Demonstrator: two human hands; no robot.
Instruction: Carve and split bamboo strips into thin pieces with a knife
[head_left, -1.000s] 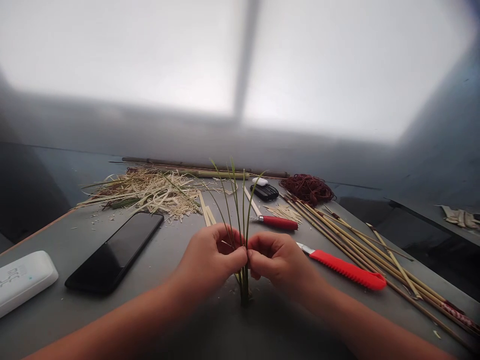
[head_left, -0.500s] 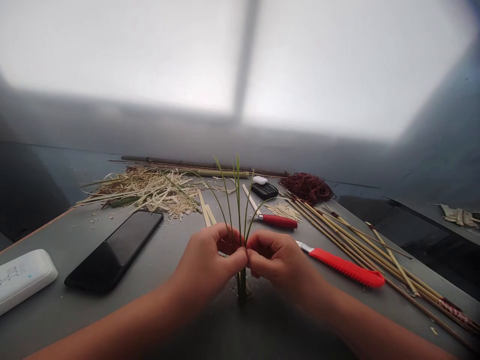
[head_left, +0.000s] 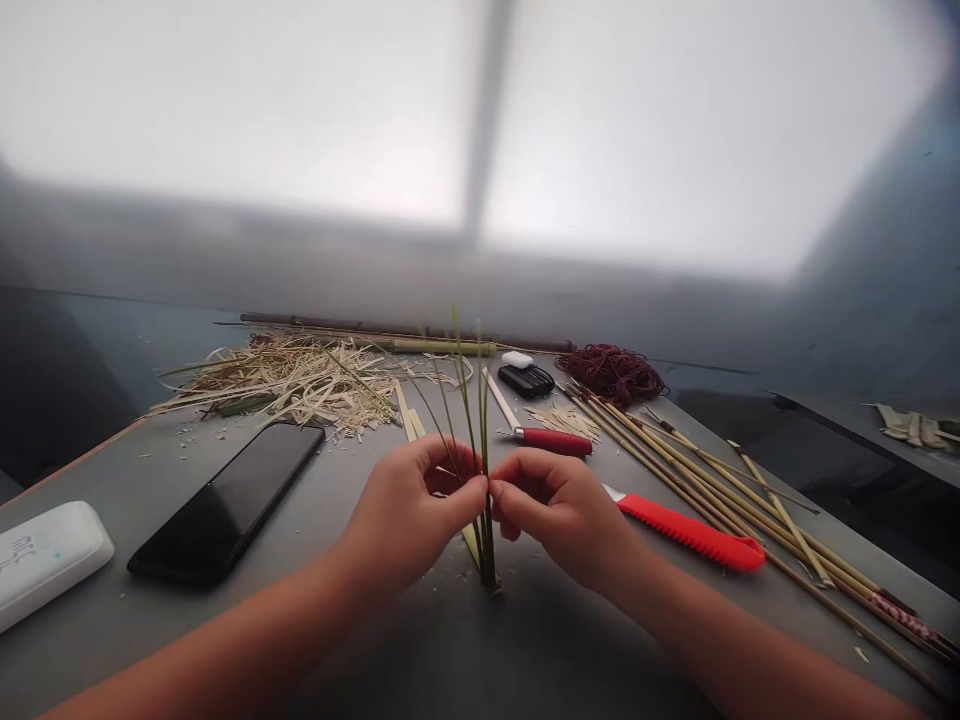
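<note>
A bundle of thin green bamboo strips (head_left: 480,420) stands upright on the grey table (head_left: 315,620), its foot resting on the surface. My left hand (head_left: 409,515) pinches the strips from the left with thumb and forefinger. My right hand (head_left: 559,510) pinches the same strips from the right, fingertips almost touching the left ones. Above my hands the strips fan slightly apart.
A black phone (head_left: 229,500) and a white box (head_left: 49,555) lie at left. Bamboo shavings (head_left: 292,385) pile up behind. Two red-handled knives (head_left: 694,535) (head_left: 551,440), several bamboo sticks (head_left: 750,490), a red cord coil (head_left: 611,370) and a small black case (head_left: 529,380) lie at right.
The splayed strip tips have been drawn closer together and now stand straighter. Both hands shifted slightly upward along the bundle; its foot stays on the table.
</note>
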